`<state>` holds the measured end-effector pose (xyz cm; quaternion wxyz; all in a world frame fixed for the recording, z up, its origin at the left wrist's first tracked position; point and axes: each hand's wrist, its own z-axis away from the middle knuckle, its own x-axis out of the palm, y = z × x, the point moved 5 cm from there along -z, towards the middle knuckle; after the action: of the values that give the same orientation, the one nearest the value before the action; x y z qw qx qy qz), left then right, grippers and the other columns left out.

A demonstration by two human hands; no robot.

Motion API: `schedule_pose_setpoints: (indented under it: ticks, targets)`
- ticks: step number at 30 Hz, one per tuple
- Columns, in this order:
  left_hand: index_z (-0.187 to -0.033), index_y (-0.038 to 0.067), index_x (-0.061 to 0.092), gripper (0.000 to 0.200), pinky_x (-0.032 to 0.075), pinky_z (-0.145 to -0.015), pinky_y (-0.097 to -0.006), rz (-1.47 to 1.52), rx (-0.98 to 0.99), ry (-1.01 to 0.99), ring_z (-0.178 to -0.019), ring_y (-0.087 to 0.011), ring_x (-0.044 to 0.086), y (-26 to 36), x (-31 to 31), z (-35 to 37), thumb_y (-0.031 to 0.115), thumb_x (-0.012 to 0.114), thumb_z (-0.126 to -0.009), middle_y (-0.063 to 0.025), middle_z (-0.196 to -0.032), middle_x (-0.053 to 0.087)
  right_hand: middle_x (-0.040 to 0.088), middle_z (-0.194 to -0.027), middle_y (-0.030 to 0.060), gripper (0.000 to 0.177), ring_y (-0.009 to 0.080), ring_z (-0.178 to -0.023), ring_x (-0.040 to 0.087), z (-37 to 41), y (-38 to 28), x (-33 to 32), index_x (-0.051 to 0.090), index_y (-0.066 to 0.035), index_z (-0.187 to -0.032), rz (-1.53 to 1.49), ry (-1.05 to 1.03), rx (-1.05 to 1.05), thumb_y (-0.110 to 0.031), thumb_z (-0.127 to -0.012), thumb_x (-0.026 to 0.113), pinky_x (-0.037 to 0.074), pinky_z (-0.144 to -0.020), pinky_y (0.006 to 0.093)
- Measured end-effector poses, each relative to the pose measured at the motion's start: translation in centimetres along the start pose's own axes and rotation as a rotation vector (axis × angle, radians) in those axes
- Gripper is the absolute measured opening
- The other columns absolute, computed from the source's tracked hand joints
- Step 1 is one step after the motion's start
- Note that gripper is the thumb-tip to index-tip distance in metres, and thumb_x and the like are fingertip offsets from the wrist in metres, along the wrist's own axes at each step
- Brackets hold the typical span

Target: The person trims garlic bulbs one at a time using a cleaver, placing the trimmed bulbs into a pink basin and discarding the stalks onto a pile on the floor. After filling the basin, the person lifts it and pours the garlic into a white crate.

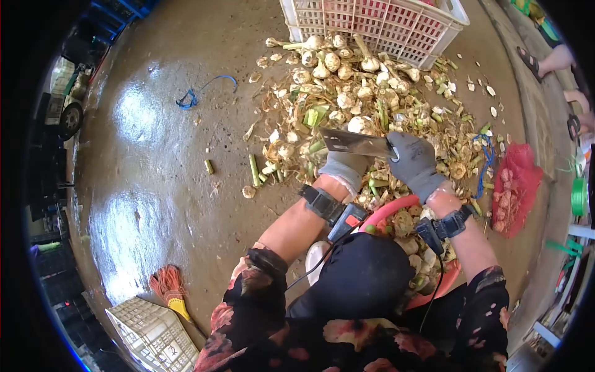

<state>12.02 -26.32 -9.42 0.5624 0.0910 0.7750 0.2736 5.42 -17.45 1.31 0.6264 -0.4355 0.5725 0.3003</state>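
My right hand point(414, 162), in a grey glove, is wrapped around the handle of a cleaver point(353, 143). The broad blade points left across the front of a heap of garlic bulbs point(344, 100) with cut stalks and loose skins. Just below the blade is my left hand point(347, 168), also gloved; the cleaver hides its fingers, so I cannot see what they hold. Between my knees and under my right forearm sits a pink-red basin point(390, 209) with garlic bulbs point(406, 224) in it.
A white plastic crate point(378, 28) stands behind the heap. To the right lie a red mesh bag point(515, 189) and blue twine point(486, 161). More blue twine point(189, 98) is on the wet floor. A broom point(170, 290) and another crate point(152, 335) are lower left. A person's sandalled foot point(533, 64) shows upper right.
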Motion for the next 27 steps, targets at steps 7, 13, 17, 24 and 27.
schedule_pose_setpoints:
  ticks: [7, 13, 17, 24, 27]
  targets:
    - [-0.093, 0.005, 0.058, 0.019, 0.048, -0.063, -0.0333, 0.776, -0.465, 0.159, -0.073, -0.027, 0.059, 2.4, -5.7, -0.1, 0.009, 0.053, -0.076, -0.0116, -0.083, 0.062, 0.061, -0.083, 0.0112, 0.017, 0.0304, -0.078, 0.06, -0.6, 3.4, 0.2, 0.055, -0.012, -0.088, 0.013, -0.063, 0.109, -0.018, -0.072, 0.056, 0.047, -0.067, 0.0407]
    - [-0.099, 0.002, 0.057, 0.025, 0.05, -0.066, -0.0261, 0.715, 0.218, 0.032, -0.07, -0.0132, 0.06, 6.3, -11.2, -1.1, 0.002, 0.058, -0.073, -0.0083, -0.085, 0.064, 0.062, -0.089, 0.0175, 0.027, 0.0342, -0.084, 0.06, 2.3, 16.3, -3.1, 0.062, -0.011, -0.091, 0.157, -0.073, 0.687, -0.029, -0.076, 0.05, 0.047, -0.074, 0.042]
    - [-0.097, 0.008, 0.061, 0.028, 0.048, -0.072, -0.0314, 0.68, 0.162, -0.971, -0.083, -0.0194, 0.06, 12.1, -5.1, -2.1, 0.027, 0.061, -0.075, -0.0073, -0.095, 0.062, 0.062, -0.087, 0.0175, 0.03, 0.0355, -0.084, 0.059, 4.6, 20.6, -4.9, 0.062, -0.009, -0.088, 0.089, -0.061, 0.713, -0.032, -0.074, 0.05, 0.047, -0.075, 0.0421]
    - [-0.1, 0.01, 0.059, 0.027, 0.046, -0.077, -0.0378, -0.222, 0.64, -0.524, -0.092, -0.0277, 0.055, 15.7, 6.8, -11.1, 0.013, 0.057, -0.073, -0.0124, -0.107, 0.055, 0.06, -0.085, 0.0244, 0.038, 0.0381, -0.082, 0.058, 12.0, 22.6, -1.9, 0.06, -0.002, -0.09, -0.031, -0.09, 0.92, -0.034, -0.071, 0.054, 0.046, -0.073, 0.0405]
    - [-0.097, 0.006, 0.06, 0.025, 0.047, -0.073, -0.0374, -0.307, 0.527, -0.522, -0.082, -0.0267, 0.059, 14.8, 10.0, -13.4, 0.013, 0.058, -0.073, -0.0141, -0.093, 0.06, 0.061, -0.086, 0.0228, 0.036, 0.0366, -0.081, 0.059, 15.3, 23.4, -0.7, 0.06, -0.003, -0.09, -0.18, -0.083, 0.951, -0.033, -0.071, 0.054, 0.045, -0.072, 0.0405]
